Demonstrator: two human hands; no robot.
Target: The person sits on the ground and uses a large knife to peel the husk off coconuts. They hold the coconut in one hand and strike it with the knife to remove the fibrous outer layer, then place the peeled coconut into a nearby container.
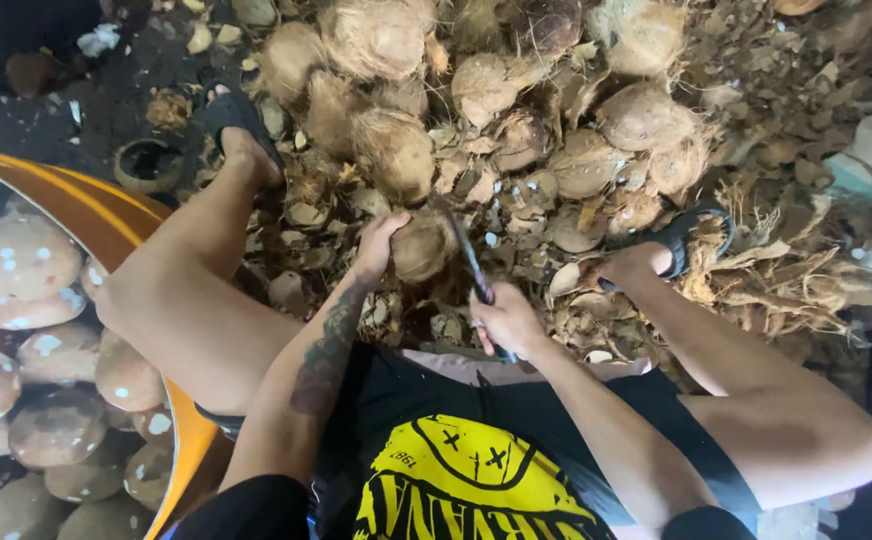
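Observation:
I sit over a heap of husk scraps with my knees spread wide. My left hand (pixel 380 240) grips a brown fibrous coconut (pixel 422 246) low on the ground between my feet. My right hand (pixel 506 320) is shut on the handle of a dark knife (pixel 469 258), whose blade points up and away along the right side of that coconut. Whether the blade touches the shell I cannot tell.
A pile of hairy coconuts (pixel 516 90) lies ahead, with shell chips and fibre (pixel 776 280) strewn around. An orange-rimmed tub (pixel 106 215) at my left holds several peeled, spotted coconuts (pixel 21 255). My sandalled feet (pixel 241 130) (pixel 671 250) flank the work spot.

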